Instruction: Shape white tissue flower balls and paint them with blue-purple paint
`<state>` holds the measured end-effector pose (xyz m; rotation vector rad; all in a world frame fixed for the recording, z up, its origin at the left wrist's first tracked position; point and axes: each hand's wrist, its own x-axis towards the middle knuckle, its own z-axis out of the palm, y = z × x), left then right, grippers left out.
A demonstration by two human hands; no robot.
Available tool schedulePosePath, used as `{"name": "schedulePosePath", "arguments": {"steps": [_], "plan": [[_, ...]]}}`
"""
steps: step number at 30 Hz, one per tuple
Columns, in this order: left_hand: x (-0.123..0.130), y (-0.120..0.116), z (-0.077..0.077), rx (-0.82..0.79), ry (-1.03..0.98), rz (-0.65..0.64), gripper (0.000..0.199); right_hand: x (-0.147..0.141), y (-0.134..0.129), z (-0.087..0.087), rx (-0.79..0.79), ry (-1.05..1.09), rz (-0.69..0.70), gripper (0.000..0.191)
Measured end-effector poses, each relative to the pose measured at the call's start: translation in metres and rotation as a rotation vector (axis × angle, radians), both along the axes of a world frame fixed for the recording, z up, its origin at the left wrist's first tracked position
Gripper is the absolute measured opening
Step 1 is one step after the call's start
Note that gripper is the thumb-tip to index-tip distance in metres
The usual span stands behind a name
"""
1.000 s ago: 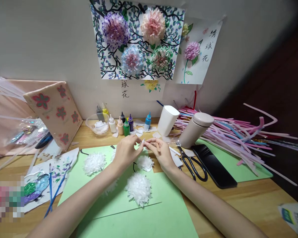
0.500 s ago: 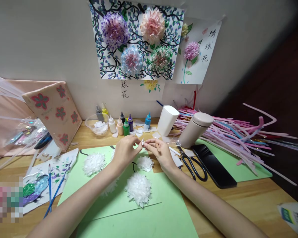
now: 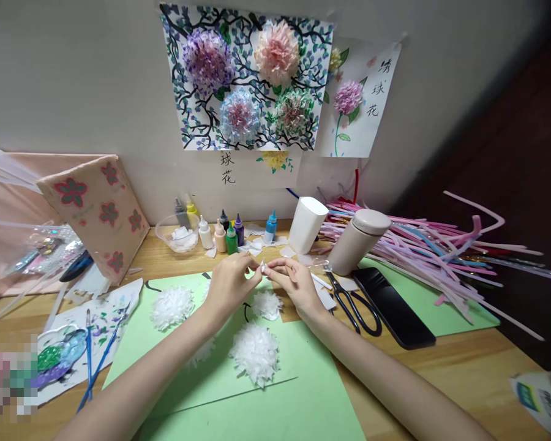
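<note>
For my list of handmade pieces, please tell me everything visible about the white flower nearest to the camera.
The white flower is a roughly round, fluffy cluster of many thin, ragged petals, which look like tissue paper. It appears unpainted and rests on the green sheet, petals facing up. The left hand and right hand are apart from it; its underside is hidden.

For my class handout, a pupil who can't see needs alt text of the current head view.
A person's left hand and right hand hold a small white piece at their fingertips; fluffy white flowers lie on a green sheet nearby. Small bottles stand behind; scissors and a phone lie to the right.
</note>
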<state>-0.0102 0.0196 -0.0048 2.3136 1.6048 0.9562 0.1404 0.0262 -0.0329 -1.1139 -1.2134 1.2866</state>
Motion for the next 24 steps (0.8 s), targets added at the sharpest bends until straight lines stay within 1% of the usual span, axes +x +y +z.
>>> {"name": "schedulePosePath", "arguments": {"steps": [4,11,16,20,24], "plan": [[0.0,0.0,-0.001,0.017,-0.003,-0.024,0.012,-0.001,0.0,0.0,-0.02,-0.003,-0.024,0.027],[0.0,0.001,-0.001,0.017,-0.046,-0.061,0.008,0.0,0.001,-0.003,-0.033,0.094,-0.029,0.028],[0.001,0.0,-0.001,0.021,-0.057,-0.066,0.01,0.0,-0.002,0.004,-0.039,0.139,0.0,0.027],[0.0,0.001,-0.001,0.036,-0.077,-0.087,0.012,-0.002,-0.005,0.011,-0.043,0.162,-0.009,0.027],[-0.001,0.002,0.0,0.027,-0.092,-0.082,0.012,-0.004,-0.006,0.012,-0.056,0.18,0.0,0.029]]}}
